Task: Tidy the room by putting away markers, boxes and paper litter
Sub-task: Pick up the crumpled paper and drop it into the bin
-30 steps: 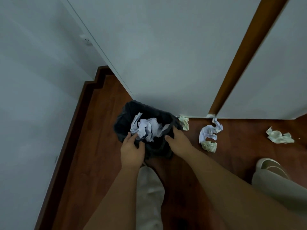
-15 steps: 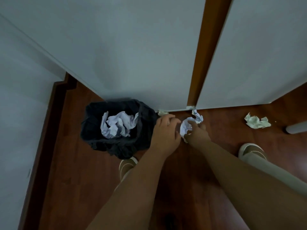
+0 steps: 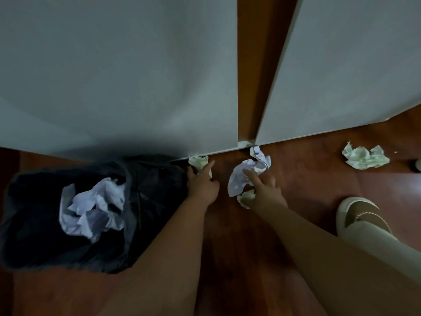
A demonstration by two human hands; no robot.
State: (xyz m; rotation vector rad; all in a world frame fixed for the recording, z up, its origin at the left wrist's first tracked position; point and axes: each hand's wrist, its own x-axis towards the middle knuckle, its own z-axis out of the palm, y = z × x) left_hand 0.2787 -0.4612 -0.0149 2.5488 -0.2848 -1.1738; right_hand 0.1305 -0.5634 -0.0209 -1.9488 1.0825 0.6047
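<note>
My left hand (image 3: 202, 182) reaches a small pale wad (image 3: 198, 162) lying against the foot of the white door (image 3: 136, 76), just right of the bin (image 3: 45, 224); the fingers are spread over it and touching, not yet closed; my right hand (image 3: 264, 192) lies over two pieces further right of the bin, a large white crumpled sheet (image 3: 248, 172) and a small yellowish ball (image 3: 246, 197) under the heel of the palm; I cannot tell whether it grips either yet, the fingers look loosely open.

What could go wrong, as I judge it: the right hand is trying for two pieces at once, and the loose sheet may spring open and slip out on the way to the bin; the small ball could roll clear if the palm only pushes it; the left wad sits tight under the door edge, so a shallow pinch may shove it into the gap; the liner sags on the bin's right side, and a careless drop there could land on the wooden floor (image 3: 296, 224).

Count: one black-lined bin, holding one mass of white paper (image 3: 93, 206); four pieces on the floor, the fourth a greenish crumple (image 3: 364, 157) far right of the bin; one shoe (image 3: 360, 216) beside my right arm; no markers or boxes visible.
</note>
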